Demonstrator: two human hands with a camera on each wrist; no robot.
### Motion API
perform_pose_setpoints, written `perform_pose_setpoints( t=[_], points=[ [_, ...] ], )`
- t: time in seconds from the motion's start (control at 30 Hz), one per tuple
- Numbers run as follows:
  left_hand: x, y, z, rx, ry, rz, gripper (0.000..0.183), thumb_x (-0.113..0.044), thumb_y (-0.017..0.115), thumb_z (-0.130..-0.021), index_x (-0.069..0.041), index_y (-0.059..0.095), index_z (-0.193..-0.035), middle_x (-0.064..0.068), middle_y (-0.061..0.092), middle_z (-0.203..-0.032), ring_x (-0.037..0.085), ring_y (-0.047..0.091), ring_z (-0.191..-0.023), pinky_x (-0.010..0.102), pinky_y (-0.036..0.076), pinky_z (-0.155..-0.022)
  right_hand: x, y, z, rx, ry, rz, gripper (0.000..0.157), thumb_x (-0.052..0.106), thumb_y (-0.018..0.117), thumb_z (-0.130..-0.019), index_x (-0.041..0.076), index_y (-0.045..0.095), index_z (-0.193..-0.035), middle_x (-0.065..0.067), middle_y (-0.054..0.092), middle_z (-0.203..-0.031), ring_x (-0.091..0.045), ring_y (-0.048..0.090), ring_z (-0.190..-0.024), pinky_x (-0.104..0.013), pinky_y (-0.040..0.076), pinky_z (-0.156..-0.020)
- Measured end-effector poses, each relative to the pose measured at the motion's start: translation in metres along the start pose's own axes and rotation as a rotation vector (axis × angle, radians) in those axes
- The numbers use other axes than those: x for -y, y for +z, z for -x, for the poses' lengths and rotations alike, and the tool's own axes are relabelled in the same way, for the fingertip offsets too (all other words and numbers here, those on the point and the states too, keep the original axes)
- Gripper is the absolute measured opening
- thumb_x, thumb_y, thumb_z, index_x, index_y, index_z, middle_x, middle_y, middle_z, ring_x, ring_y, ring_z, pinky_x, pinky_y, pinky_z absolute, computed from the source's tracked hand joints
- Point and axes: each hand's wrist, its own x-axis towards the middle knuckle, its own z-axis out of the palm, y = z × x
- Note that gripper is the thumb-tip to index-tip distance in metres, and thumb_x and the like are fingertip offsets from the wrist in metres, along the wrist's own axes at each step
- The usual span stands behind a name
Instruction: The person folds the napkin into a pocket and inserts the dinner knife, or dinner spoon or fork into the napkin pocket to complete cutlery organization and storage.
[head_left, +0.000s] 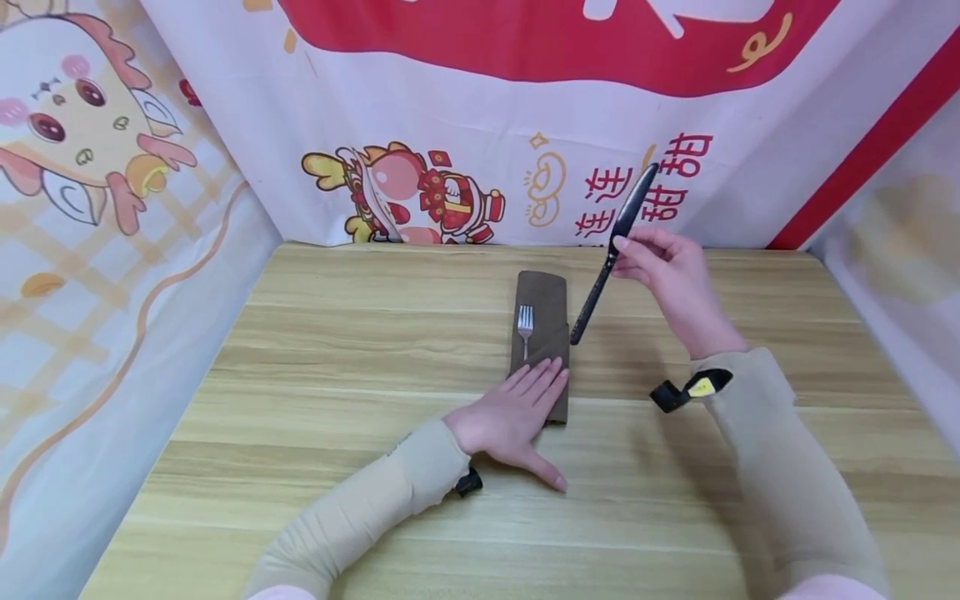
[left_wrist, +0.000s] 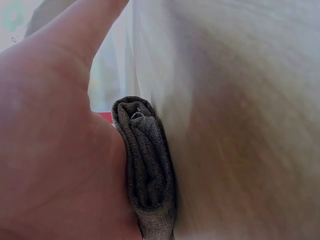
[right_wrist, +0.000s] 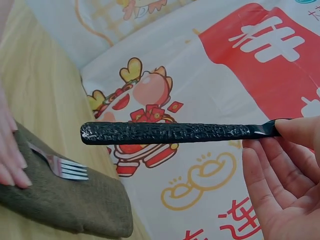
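A folded brown cloth napkin (head_left: 543, 292) lies lengthwise on the table, its rolled layers showing end-on in the left wrist view. From its fold sticks the tined head of a silver fork (head_left: 525, 321); the rest of the fork is hidden. My left hand (head_left: 517, 417) rests on the near part of the napkin, fingers straight and thumb spread out over the table. Up and to the right, my right hand (head_left: 667, 275) pinches a black table knife (head_left: 596, 296) near its middle between thumb and fingers. The textured handle (right_wrist: 170, 132) slants down towards the napkin's right edge, blade pointing up and away.
The wood-grain table (head_left: 300, 375) reaches back to a printed white and red cloth backdrop (head_left: 480, 108). Another printed cloth (head_left: 97, 275) hangs along the left side, and a pale one stands at the right. Small black wrist devices (head_left: 678, 393) sit on both sleeves.
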Motion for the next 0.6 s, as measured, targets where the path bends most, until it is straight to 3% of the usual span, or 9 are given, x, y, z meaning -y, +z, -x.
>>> perform_pose_setpoints(
  t=[0.17,0.33,0.6],
  points=[
    [0.0,0.002,-0.001,0.007,-0.009,0.032,0.136,-0.092,0.052,-0.075,-0.003,-0.004,-0.161,0.015,-0.011,-0.167,0.024,-0.009,-0.153,0.037,-0.003,-0.122,0.0,0.01,-0.023,0.003,-0.016,-0.028,0.033,0.019,0.077,-0.094,-0.004,0.066,-0.114,-0.015,0.066,-0.106,-0.024,0.069,-0.087,-0.032,0.057,-0.087],
    [0.001,0.002,-0.001,0.004,-0.01,0.035,0.134,-0.091,0.05,-0.076,-0.003,-0.003,-0.162,0.015,-0.009,-0.167,0.024,-0.008,-0.153,0.037,-0.001,-0.122,-0.007,0.018,-0.041,0.005,-0.004,0.017,0.032,0.02,0.076,-0.094,-0.003,0.067,-0.114,-0.013,0.068,-0.104,-0.022,0.069,-0.086,-0.033,0.057,-0.087],
    [0.002,0.002,-0.002,0.015,-0.011,0.06,0.135,-0.09,0.053,-0.076,-0.004,-0.005,-0.161,0.015,-0.011,-0.167,0.024,-0.01,-0.153,0.038,-0.003,-0.122,-0.031,0.027,-0.054,0.013,0.012,0.038,0.024,0.016,0.074,-0.096,-0.002,0.067,-0.111,-0.009,0.069,-0.096,-0.018,0.069,-0.079,-0.033,0.059,-0.083]
  ],
)
